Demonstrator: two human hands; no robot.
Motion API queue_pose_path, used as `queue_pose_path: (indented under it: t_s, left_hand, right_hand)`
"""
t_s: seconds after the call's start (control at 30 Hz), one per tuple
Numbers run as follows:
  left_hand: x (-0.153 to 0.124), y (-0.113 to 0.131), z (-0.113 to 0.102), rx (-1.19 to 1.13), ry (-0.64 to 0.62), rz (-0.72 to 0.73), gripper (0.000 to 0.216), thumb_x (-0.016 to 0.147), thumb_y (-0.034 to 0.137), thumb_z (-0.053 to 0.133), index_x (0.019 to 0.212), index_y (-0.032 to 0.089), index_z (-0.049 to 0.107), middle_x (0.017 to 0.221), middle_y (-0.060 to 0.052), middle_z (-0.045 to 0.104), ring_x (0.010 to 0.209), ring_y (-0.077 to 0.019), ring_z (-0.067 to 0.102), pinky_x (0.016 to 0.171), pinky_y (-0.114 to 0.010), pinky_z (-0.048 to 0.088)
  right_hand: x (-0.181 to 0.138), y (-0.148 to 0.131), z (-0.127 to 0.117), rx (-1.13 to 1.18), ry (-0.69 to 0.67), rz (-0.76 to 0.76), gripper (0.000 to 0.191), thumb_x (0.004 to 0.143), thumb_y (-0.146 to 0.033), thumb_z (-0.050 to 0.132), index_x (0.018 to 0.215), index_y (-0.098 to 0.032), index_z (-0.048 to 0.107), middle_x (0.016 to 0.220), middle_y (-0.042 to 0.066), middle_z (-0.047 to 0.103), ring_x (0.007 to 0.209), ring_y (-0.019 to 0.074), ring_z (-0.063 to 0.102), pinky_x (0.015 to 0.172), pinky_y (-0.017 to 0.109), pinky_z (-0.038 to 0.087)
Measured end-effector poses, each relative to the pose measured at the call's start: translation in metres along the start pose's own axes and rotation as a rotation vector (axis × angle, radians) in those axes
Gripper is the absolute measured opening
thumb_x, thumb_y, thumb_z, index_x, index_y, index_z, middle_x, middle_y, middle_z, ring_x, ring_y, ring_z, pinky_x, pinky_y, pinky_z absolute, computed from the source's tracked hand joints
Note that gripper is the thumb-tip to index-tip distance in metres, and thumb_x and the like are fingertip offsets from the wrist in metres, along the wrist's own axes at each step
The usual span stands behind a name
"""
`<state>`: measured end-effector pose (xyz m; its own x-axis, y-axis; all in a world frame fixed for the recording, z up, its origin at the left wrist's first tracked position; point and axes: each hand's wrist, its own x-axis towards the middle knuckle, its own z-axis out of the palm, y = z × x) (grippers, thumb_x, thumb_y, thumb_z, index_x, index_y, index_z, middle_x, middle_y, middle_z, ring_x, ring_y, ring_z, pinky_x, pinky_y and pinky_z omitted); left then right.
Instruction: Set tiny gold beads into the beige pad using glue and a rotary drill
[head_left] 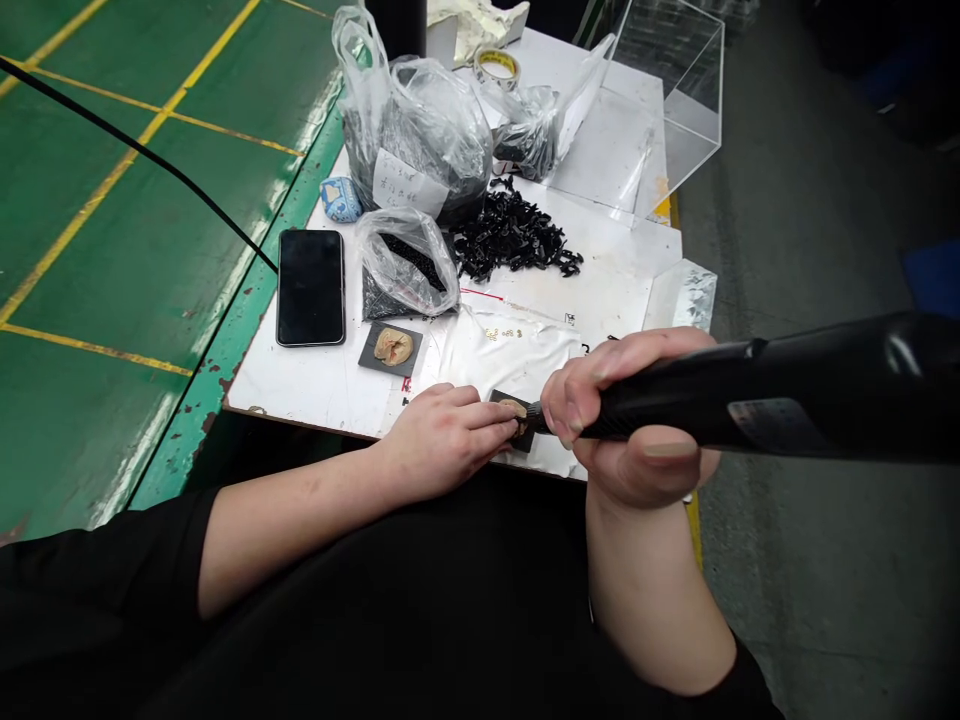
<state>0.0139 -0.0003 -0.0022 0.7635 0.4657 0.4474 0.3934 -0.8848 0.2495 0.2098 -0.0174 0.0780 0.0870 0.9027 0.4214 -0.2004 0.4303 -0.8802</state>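
My right hand [637,410] grips a black electric screwdriver [795,385], which lies almost level across the right side. Its metal bit points left and meets a small dark square plate [520,442] with a tan round lump on it. My left hand [450,435] reaches in from the left, its fingers pressed together and their tips on that tan lump beside the bit. Whatever sits between those fingertips is too small to make out. Another dark square plate [367,358] with a tan lump [394,346] lies to the left. Several tiny brass pieces [502,333] rest on a white sheet [480,355].
A black phone [310,288] lies at the table's left edge. Behind are an open bag of small black parts [409,265], a pile of black plastic pieces [514,235], a large filled plastic bag [420,130], a tape roll [496,68] and a clear acrylic box [667,110].
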Motion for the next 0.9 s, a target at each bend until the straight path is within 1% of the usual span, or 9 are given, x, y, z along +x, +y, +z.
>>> queue_pose_path:
  t_s: [0.13,0.3,0.47,0.57,0.67,0.73,0.8,0.83,0.9]
  left_hand:
    - [-0.003,0.000,0.002,0.013,-0.008,-0.002,0.028,0.117,0.036,0.061,0.133,0.026,0.082,0.141,0.002,0.082,0.088,-0.0186,0.066,0.072,-0.039,0.048]
    - [-0.004,0.000,0.002,0.016,-0.033,-0.003,0.030,0.116,0.033,0.059,0.135,0.025,0.081,0.141,0.000,0.082,0.089,-0.0191,0.066,0.074,-0.039,0.047]
    - [-0.003,-0.001,0.002,0.008,-0.043,-0.001,0.030,0.116,0.034,0.060,0.136,0.025,0.081,0.140,0.000,0.083,0.089,-0.0188,0.066,0.073,-0.039,0.045]
    - [-0.003,-0.001,0.003,0.015,-0.044,-0.003,0.028,0.116,0.034,0.061,0.134,0.026,0.081,0.140,0.000,0.083,0.089,-0.0185,0.066,0.074,-0.039,0.046]
    - [-0.003,0.000,0.004,0.003,-0.018,-0.015,0.025,0.116,0.036,0.064,0.131,0.027,0.082,0.139,0.002,0.083,0.089,-0.0177,0.066,0.074,-0.038,0.047]
    - [-0.004,0.000,0.004,-0.010,-0.011,-0.025,0.024,0.116,0.037,0.066,0.131,0.028,0.083,0.138,0.002,0.084,0.089,-0.0167,0.067,0.074,-0.037,0.048]
    - [-0.004,0.000,0.003,-0.018,-0.004,-0.030,0.024,0.116,0.038,0.066,0.131,0.028,0.083,0.138,0.000,0.084,0.088,-0.0164,0.067,0.075,-0.037,0.048]
    - [-0.004,-0.001,0.003,-0.019,0.000,-0.030,0.024,0.115,0.038,0.067,0.130,0.027,0.083,0.138,0.000,0.084,0.088,-0.0166,0.067,0.074,-0.037,0.048]
    - [-0.004,-0.001,0.002,-0.024,0.010,-0.025,0.024,0.115,0.037,0.067,0.131,0.026,0.082,0.138,-0.002,0.083,0.089,-0.0173,0.068,0.071,-0.038,0.048]
  right_hand:
    - [-0.003,0.001,-0.002,-0.003,-0.049,0.013,0.044,0.089,-0.060,0.093,0.120,-0.031,0.078,0.070,-0.004,0.065,0.048,0.0137,0.053,0.043,0.030,0.045]
    - [0.000,0.004,0.000,-0.015,-0.070,-0.015,0.036,0.088,-0.062,0.092,0.103,-0.032,0.078,0.062,-0.005,0.062,0.043,0.0130,0.045,0.040,0.029,0.041]
    - [0.002,0.008,0.000,0.031,-0.071,-0.033,0.032,0.088,-0.056,0.094,0.101,-0.030,0.080,0.061,-0.005,0.060,0.042,0.0130,0.044,0.038,0.030,0.038]
    - [0.003,0.008,-0.002,0.019,-0.049,-0.003,0.036,0.087,-0.059,0.094,0.102,-0.029,0.080,0.063,-0.004,0.062,0.043,0.0137,0.049,0.039,0.030,0.042]
    - [0.004,0.004,-0.007,0.009,-0.003,0.008,0.046,0.087,-0.065,0.093,0.111,-0.027,0.079,0.066,-0.005,0.063,0.045,0.0133,0.052,0.044,0.030,0.047]
    - [0.003,-0.001,-0.015,-0.045,0.040,0.031,0.056,0.087,-0.066,0.092,0.125,-0.027,0.077,0.073,-0.004,0.067,0.051,0.0142,0.057,0.050,0.031,0.052]
    - [0.000,-0.007,-0.027,-0.195,0.051,0.137,0.061,0.089,-0.062,0.092,0.136,-0.028,0.074,0.088,0.000,0.075,0.066,0.0170,0.068,0.065,0.034,0.061]
    - [-0.002,-0.009,-0.035,-0.309,0.018,0.210,0.058,0.091,-0.057,0.092,0.137,-0.028,0.074,0.096,0.002,0.077,0.076,0.0185,0.072,0.074,0.035,0.063]
    - [-0.008,-0.010,-0.051,-0.577,-0.154,0.355,0.038,0.095,-0.046,0.090,0.127,-0.027,0.079,0.106,0.004,0.079,0.093,0.0203,0.075,0.089,0.036,0.063]
